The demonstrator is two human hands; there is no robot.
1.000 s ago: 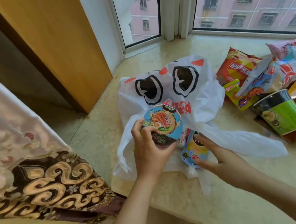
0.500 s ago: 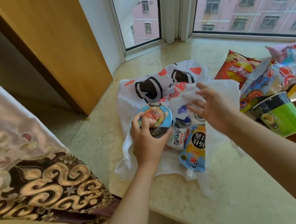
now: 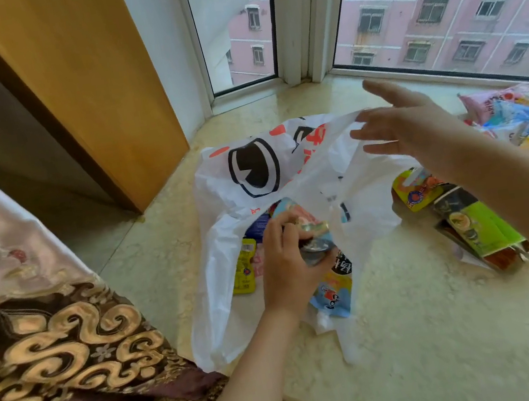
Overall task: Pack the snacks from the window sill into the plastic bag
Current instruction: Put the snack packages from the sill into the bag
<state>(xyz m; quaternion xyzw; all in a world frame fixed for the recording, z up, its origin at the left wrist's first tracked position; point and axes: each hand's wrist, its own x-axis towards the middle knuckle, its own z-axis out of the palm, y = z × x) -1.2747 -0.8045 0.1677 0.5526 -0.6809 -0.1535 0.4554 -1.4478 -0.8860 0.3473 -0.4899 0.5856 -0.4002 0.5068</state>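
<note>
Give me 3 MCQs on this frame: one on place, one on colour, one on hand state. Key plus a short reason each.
1. Where does the green cup lie?
A. on the sill, right of the plastic bag
B. inside the plastic bag
C. in the left hand

2. What colour is the flat pouch just left of the left hand?
A. red
B. yellow
C. black

3. What is the right hand doing?
A. gripping the green cup
B. resting flat on the sill
C. raised with fingers spread, at the plastic bag's lifted top edge

Key:
1 A: it lies on the marble sill, outside the bag.
2 B: its wrapper is yellow.
3 C: straight fingers sit at the lifted edge, while the left hand holds a round snack cup at the bag mouth.
</note>
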